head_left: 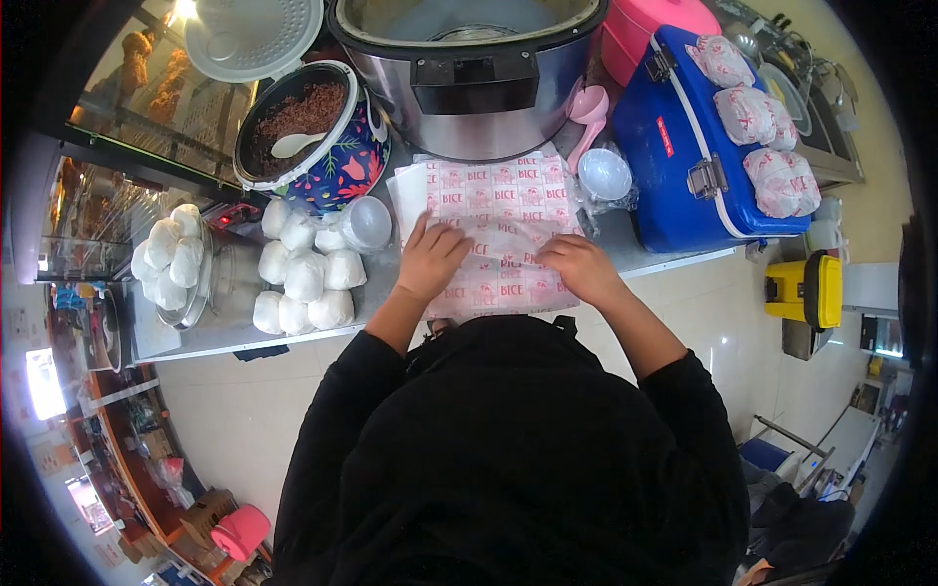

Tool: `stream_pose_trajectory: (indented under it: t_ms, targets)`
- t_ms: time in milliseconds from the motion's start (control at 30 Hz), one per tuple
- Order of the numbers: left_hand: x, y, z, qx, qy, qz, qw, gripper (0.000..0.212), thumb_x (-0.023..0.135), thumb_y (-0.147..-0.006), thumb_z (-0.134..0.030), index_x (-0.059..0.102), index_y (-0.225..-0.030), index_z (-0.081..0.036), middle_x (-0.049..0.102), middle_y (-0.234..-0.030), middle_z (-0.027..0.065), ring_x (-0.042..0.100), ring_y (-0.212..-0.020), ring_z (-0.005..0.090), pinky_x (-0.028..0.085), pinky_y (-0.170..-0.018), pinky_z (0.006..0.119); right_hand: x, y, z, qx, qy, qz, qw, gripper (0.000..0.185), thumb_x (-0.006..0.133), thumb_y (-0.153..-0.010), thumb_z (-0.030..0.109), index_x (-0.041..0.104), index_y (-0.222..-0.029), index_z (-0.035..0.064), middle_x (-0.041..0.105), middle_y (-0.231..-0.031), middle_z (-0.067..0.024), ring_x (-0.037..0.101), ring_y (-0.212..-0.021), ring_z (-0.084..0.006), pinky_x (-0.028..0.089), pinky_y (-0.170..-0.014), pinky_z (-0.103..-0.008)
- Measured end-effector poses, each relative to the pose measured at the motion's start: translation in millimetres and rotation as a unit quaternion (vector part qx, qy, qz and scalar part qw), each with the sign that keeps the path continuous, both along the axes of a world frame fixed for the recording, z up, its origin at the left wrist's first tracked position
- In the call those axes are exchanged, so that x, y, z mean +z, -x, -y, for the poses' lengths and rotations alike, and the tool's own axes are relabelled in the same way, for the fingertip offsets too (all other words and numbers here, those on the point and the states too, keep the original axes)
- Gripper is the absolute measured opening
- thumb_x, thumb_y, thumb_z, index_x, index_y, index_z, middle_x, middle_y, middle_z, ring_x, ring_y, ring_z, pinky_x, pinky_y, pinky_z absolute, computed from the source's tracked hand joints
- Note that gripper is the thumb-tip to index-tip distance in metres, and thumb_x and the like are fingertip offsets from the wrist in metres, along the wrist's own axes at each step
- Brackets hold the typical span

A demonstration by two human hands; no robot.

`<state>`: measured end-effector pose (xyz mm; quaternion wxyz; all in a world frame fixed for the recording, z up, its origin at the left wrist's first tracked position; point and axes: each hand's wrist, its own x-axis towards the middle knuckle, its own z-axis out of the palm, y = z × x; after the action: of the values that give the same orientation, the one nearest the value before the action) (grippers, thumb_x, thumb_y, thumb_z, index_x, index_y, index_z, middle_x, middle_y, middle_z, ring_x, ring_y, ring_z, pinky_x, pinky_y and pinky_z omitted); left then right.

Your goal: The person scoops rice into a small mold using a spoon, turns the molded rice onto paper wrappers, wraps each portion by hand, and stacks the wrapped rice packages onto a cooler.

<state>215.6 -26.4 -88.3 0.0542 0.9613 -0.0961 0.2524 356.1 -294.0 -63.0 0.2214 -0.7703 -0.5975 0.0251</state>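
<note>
A stack of printed wrapping paper (506, 194) lies on the counter in front of me, its top sheet lifted or folded across the middle. My left hand (437, 256) rests on the sheet's left side, fingers spread. At the right side my right hand (575, 262) pinches the sheet's raised edge between thumb and fingers. Beyond the paper stands a large open steel rice cooker (476, 124). To the left is a flowered rice cooker (344, 165) of brown rice with a white spoon (297, 144) in it. White-wrapped bundles (305, 277) sit left of my left hand.
Clear plastic bowls (366, 223) stand behind the bundles; more bundles (172, 253) fill a metal tray at left. A white bowl (604, 174) and a pink ladle (588, 110) lie right of the paper. Several printed-paper parcels (780, 183) top a blue cooler box (681, 154).
</note>
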Motion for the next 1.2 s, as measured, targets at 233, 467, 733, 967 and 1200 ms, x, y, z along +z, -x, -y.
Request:
stream_pose_trajectory:
  t_ms: [233,467,733,967,1200]
  targets:
    - [-15,22,-2,-0.077,0.078,-0.094,0.990,0.028,0.060,-0.079,-0.013,0.068,-0.106,-0.013,0.065,-0.111,0.0016,0.065,-0.097,0.0211,0.056,-0.082,0.032,-29,2,2,-0.013,0.011,-0.043,0.999,0.026,0.063,-0.077,0.013,0.067,-0.103,0.0107,0.068,-0.108,-0.0059,0.065,-0.102,-0.0262,0.053,-0.087,-0.0370]
    - [-27,25,-9,-0.118,0.150,-0.121,0.974,0.036,0.067,-0.079,-0.010,0.065,-0.115,-0.010,0.066,-0.119,0.0080,0.069,-0.092,0.0284,0.056,-0.079,0.037,-37,2,-9,-0.047,0.116,-0.060,0.990,0.021,0.061,-0.086,0.019,0.063,-0.106,0.0101,0.068,-0.103,-0.0144,0.068,-0.092,-0.0292,0.054,-0.080,-0.0410]
    - [6,-32,8,0.149,0.313,-0.220,0.912,0.038,0.076,-0.068,-0.020,0.065,-0.104,-0.011,0.065,-0.095,0.0074,0.062,-0.099,0.0330,0.051,-0.086,0.042,-11,-21,-64,-0.210,0.147,-0.085,0.963,0.052,0.080,-0.067,0.018,0.053,-0.110,0.0038,0.065,-0.096,-0.0193,0.065,-0.093,-0.0353,0.052,-0.080,-0.0439]
    - [-21,-21,3,0.057,0.077,-0.258,0.961,0.028,0.071,-0.070,-0.024,0.066,-0.092,-0.007,0.058,-0.096,0.0063,0.055,-0.090,0.0267,0.047,-0.076,0.041,-25,-15,-59,-0.140,0.135,-0.111,0.975,0.029,0.074,-0.066,0.014,0.064,-0.090,0.0011,0.058,-0.097,-0.0166,0.061,-0.094,-0.0354,0.050,-0.081,-0.0448]
    - [-17,-10,47,0.128,0.044,-0.154,0.979,0.020,0.057,-0.079,-0.010,0.065,-0.097,-0.005,0.058,-0.090,0.0089,0.055,-0.085,0.0270,0.048,-0.077,0.039,-48,36,-48,-0.200,-0.021,0.001,0.980,0.029,0.062,-0.073,0.007,0.067,-0.101,0.0002,0.057,-0.095,-0.0138,0.055,-0.088,-0.0336,0.046,-0.081,-0.0424]
